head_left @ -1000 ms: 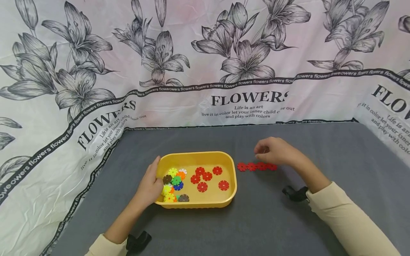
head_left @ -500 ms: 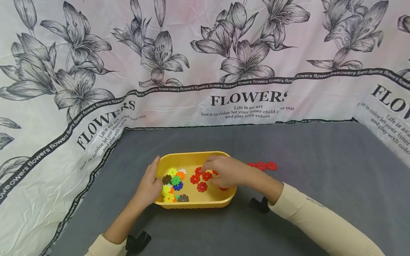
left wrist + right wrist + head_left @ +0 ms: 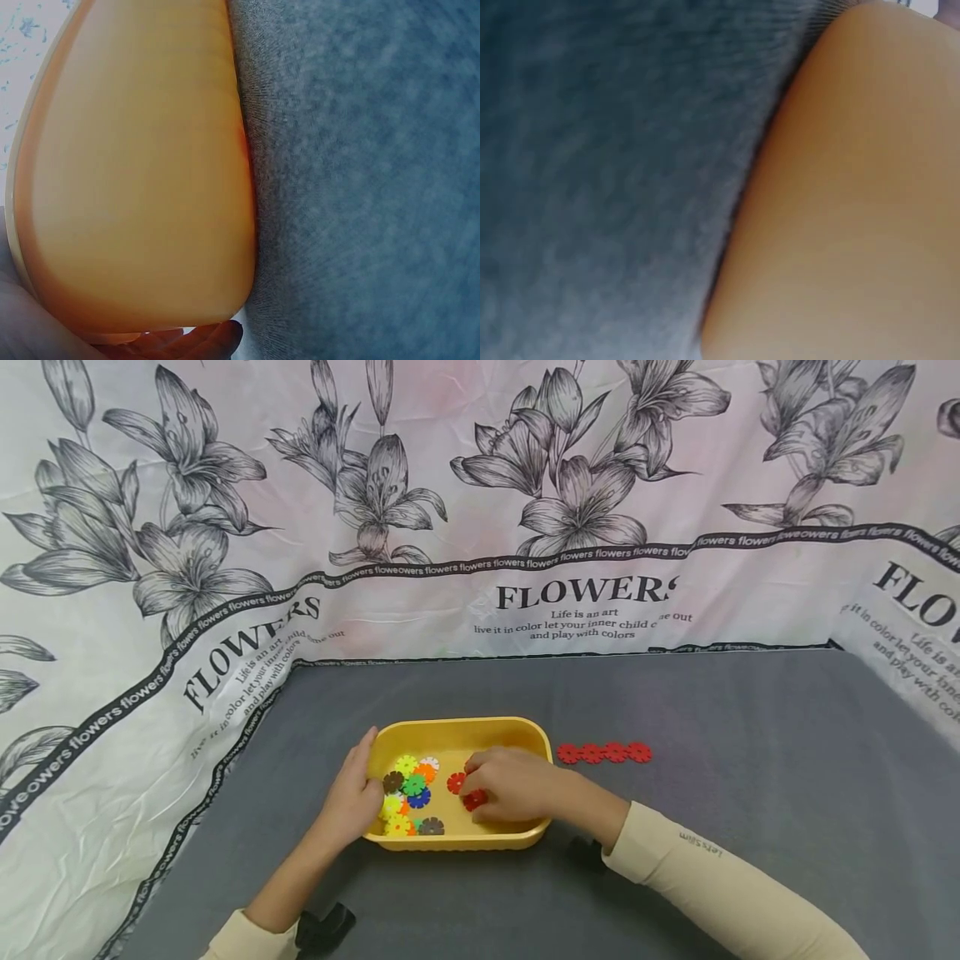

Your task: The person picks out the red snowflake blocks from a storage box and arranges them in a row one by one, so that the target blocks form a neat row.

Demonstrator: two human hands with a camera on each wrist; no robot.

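A yellow tray (image 3: 450, 842) stands on the grey cloth, its outer wall (image 3: 142, 172) filling much of the left wrist view. My left hand (image 3: 349, 793) grips the tray's left end, thumb over the rim. Inside the tray, my right hand (image 3: 513, 785) reaches down among red flower-shaped discs (image 3: 475, 800) with its fingers bent; whether it pinches one is hidden. Mixed-colour discs (image 3: 414, 785) lie at the tray's left side. The right wrist view shows only the tray's wall (image 3: 855, 195) and cloth.
Right of the tray, several red discs (image 3: 615, 752) lie joined in a straight row on the grey cloth (image 3: 720, 718). Behind stands a white hanging (image 3: 420, 618) printed with flowers and lettering.
My right hand has moved left from above the red row into the tray, lately a little further left, uncovering the row. My left hand and the tray have stayed in place.
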